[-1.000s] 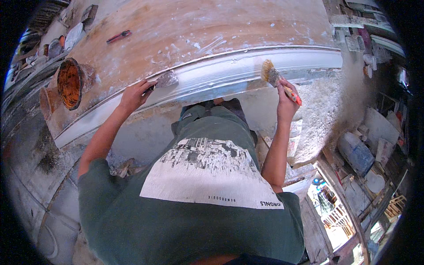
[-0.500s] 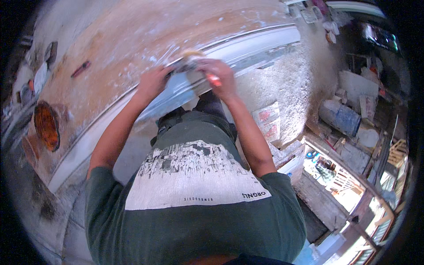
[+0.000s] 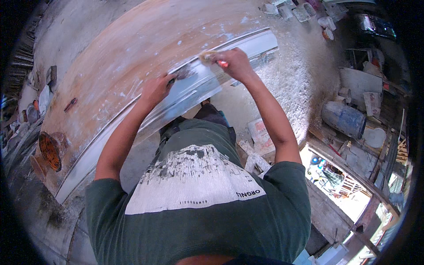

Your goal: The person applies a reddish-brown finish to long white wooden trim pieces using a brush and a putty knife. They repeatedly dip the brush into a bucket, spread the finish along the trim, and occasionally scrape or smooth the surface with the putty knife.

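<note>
A long white moulding (image 3: 260,43) with a ridged profile lies along the near edge of a brown, white-spotted worktop (image 3: 119,57). My right hand (image 3: 236,64) is closed around a brush (image 3: 208,57) with pale yellowish bristles and a red part showing by the fingers. The bristles are over the moulding's far edge; whether they touch it I cannot tell. Further left, my left hand (image 3: 155,90) is closed on a dark-handled tool (image 3: 172,81). Its grey end is smeared by motion over the moulding, so its kind cannot be made out.
A rusty orange-brown round pan (image 3: 50,151) sits at the worktop's left end, with a small red-handled tool (image 3: 70,104) beyond it. A blue barrel (image 3: 343,119) lies on its side at right. White tubs (image 3: 327,23) and a printed bag (image 3: 261,136) are on the floor.
My hands were close together over the moulding; the right one has moved right and away with the brush. My left hand has shifted slightly right, still holding its tool.
</note>
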### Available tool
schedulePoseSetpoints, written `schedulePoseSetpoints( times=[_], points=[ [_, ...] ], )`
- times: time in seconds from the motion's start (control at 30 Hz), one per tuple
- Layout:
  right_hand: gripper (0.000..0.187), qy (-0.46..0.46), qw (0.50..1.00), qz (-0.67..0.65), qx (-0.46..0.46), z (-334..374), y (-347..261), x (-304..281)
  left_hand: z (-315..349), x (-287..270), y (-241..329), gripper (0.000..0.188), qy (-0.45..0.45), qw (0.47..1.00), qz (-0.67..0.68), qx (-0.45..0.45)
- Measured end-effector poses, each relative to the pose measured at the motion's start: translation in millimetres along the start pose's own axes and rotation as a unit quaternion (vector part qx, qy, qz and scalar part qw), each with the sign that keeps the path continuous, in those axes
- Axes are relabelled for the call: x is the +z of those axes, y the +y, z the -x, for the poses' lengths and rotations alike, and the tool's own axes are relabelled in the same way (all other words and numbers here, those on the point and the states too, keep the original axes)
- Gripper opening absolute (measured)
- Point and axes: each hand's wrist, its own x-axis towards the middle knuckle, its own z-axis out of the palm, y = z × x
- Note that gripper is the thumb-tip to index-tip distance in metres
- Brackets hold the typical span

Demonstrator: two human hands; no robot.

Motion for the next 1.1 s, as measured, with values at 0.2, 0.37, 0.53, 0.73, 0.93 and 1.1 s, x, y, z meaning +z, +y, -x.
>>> schedulePoseSetpoints(
  times=[0.2,0.37,0.53,0.73,0.93,1.1],
  points=[
    [0.017,0.137,0.945,0.052,0.291,40.8,141.1,-56.7,-131.4,26.5,82.3,0.027,0.018,0.999,-0.024,0.043],
    [0.011,0.311,0.901,-0.096,0.286,83.3,144.5,-77.6,-111.5,24.5,62.8,0.029,0.006,0.999,0.033,0.023],
    [0.011,0.372,0.797,-0.251,0.405,120.8,135.8,-62.9,-159.8,21.1,99.2,0.028,-0.015,0.999,0.030,0.034],
    [0.008,0.385,0.765,-0.325,0.400,137.9,141.9,-55.1,-338.3,77.4,204.1,0.025,-0.010,0.999,0.027,0.031],
    [0.013,0.385,0.746,-0.327,0.434,103.5,117.2,-59.1,-274.3,61.8,161.5,0.031,-0.030,0.980,0.183,-0.065],
    [0.016,0.233,0.868,-0.409,0.158,33.9,52.4,-7.5,-49.4,10.2,51.4,0.036,0.056,0.851,0.392,-0.346]
  ],
)
